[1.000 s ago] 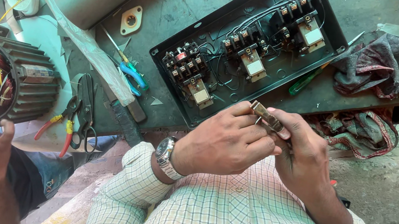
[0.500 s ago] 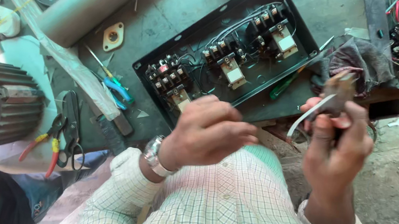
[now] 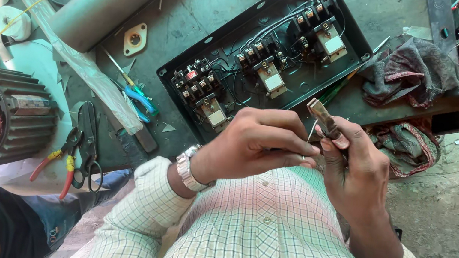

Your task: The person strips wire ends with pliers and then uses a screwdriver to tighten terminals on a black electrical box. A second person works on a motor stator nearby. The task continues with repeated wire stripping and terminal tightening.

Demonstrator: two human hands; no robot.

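My right hand (image 3: 357, 166) pinches the tool (image 3: 323, 120), left hand (image 3: 252, 141) closed on its wire (image 3: 308, 136); a tug could slip it.

Shirt (image 3: 261, 243): white with green-red check. Wristwatch (image 3: 187, 168): silver. Desk (image 3: 198, 15): dull green. Switch box (image 3: 264, 61): black, white-faced parts inside. Pliers (image 3: 58, 161): red-yellow handles. Scissors (image 3: 88, 144): black. Screwdriver (image 3: 136, 94): blue-green handle. Rag (image 3: 414, 69): dark maroon-grey.

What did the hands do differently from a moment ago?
The right hand, which had lifted away with the small metal tool, came back to the left hand, whose fingers now meet it. The black panel of switches and pliers stayed put.
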